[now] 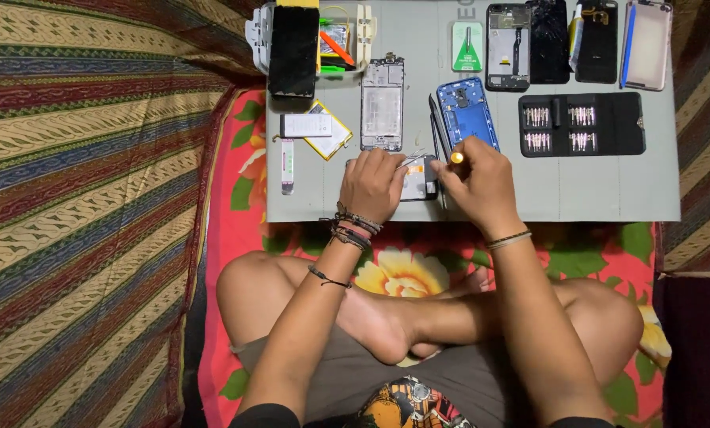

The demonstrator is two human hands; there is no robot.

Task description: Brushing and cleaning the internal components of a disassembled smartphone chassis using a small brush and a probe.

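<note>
Head view: person cross-legged at a grey mat
Left hand: clamped on small phone part, perhaps with tweezers; could slip
Right hand: gripping yellow-tipped screwdriver; may gouge it

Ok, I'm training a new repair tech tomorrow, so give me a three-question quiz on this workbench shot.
1. True or false: the right hand grips a yellow-tipped screwdriver.
2. What does the left hand press on?
A) black bit case
B) small phone part
C) blue phone frame
3. Which colour is the work mat?

Key: 1 true; 2 B; 3 grey.
</note>
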